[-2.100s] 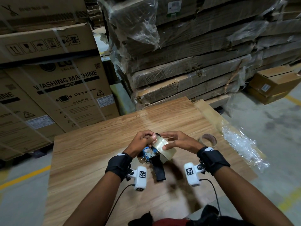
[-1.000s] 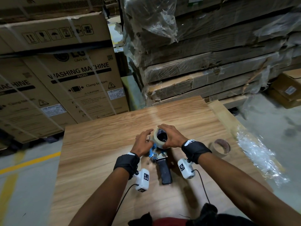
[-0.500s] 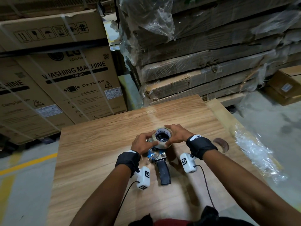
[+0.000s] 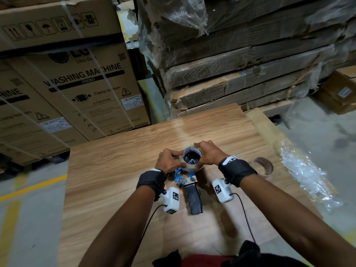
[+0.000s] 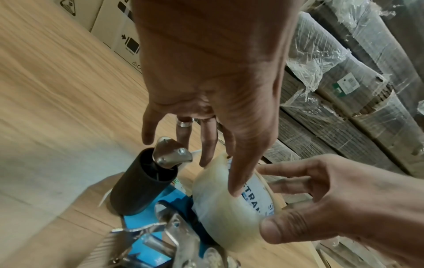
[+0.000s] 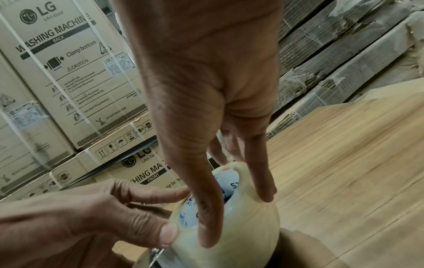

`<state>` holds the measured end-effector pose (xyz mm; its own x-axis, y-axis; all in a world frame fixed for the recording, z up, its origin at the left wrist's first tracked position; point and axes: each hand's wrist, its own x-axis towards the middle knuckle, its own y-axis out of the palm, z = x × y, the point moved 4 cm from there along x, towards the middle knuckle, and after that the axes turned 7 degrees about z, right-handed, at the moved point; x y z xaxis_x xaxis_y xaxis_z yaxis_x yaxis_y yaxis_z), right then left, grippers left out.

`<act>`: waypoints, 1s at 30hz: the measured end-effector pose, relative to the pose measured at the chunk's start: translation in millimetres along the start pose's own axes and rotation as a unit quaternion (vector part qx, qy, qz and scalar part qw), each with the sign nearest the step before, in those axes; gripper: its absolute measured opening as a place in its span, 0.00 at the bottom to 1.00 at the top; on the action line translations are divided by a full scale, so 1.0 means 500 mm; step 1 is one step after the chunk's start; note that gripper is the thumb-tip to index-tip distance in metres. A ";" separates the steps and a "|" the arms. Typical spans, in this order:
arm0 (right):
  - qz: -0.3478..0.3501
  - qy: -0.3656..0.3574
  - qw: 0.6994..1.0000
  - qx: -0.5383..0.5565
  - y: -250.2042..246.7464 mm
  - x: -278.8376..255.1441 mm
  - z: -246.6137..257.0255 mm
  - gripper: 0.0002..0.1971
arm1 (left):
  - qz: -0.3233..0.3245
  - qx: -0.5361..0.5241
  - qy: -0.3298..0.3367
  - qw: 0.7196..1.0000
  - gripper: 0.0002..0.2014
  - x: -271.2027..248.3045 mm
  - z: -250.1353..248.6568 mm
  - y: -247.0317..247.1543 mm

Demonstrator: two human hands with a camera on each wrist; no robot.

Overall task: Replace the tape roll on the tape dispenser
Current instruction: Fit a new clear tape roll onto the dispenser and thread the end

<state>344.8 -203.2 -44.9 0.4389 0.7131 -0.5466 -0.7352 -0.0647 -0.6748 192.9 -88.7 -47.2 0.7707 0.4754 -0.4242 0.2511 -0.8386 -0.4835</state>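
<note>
**Both hands on the tape roll over the dispenser**

Head view: the tape dispenser point(image 4: 187, 182) lies on the wooden surface point(image 4: 115, 170), its black handle point(image 4: 194, 199) pointing toward the person and its blue frame at the far end. The clear tape roll point(image 4: 191, 158) sits on the dispenser's hub, open side up, with blue printing inside its core. The left hand point(image 4: 169, 158) grasps the roll from the left with thumb and fingers; the right hand point(image 4: 207, 153) grasps it from the right and over the far rim. An empty brown cardboard core point(image 4: 263, 165) lies on the surface to the right, well apart from the dispenser. Crumpled clear plastic wrap point(image 4: 308, 170) lies along the right edge. Washing machine boxes point(image 4: 77, 89) stand behind on the left, and a wrapped stack of flat cartons point(image 4: 250, 64) on the right.

Left wrist view: the left hand point(image 5: 213, 81) reaches down, its fingertips point(image 5: 236, 188) on the roll's point(image 5: 220, 204) rim. The right hand's thumb point(image 5: 282, 230) presses the roll's outer face. A black roller point(image 5: 142, 181) stands beside the roll on the blue frame point(image 5: 160, 199).

Right wrist view: the right hand point(image 6: 206, 90) curls over the roll point(image 6: 241, 226), one finger crossing the core opening, another on the outer side. The left hand point(image 6: 91, 217) pinches the roll's near edge with its thumb.
</note>
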 end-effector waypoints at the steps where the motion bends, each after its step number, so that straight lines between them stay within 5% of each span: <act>1: 0.000 -0.002 1.000 0.001 0.002 0.000 -0.001 0.59 | -0.002 0.003 -0.003 1.000 0.31 0.000 0.001 0.001; 11: 0.014 -0.019 1.000 0.014 0.022 0.013 -0.030 0.65 | 0.001 0.051 -0.004 0.999 0.36 0.004 -0.012 -0.003; 16: 0.000 -0.027 0.999 0.019 0.017 -0.007 -0.027 0.58 | 0.013 0.062 0.003 0.998 0.43 0.013 -0.015 -0.003; 22: 0.000 -0.030 0.999 0.016 0.026 -0.007 -0.028 0.60 | 0.020 0.070 -0.010 0.997 0.33 0.007 -0.024 -0.012; 27: -0.005 -0.043 0.999 0.013 0.027 -0.008 -0.030 0.60 | 0.018 0.083 -0.002 0.996 0.44 0.012 -0.006 0.000; 30: -0.008 -0.048 0.999 0.017 0.027 -0.008 -0.029 0.60 | 0.014 0.097 0.001 0.995 0.39 0.005 -0.012 0.000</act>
<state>340.6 -217.0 -58.8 0.4001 0.7778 -0.4847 -0.7466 -0.0302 -0.6646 198.4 -89.0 -43.6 0.7771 0.4515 -0.4384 0.1110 -0.7840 -0.6107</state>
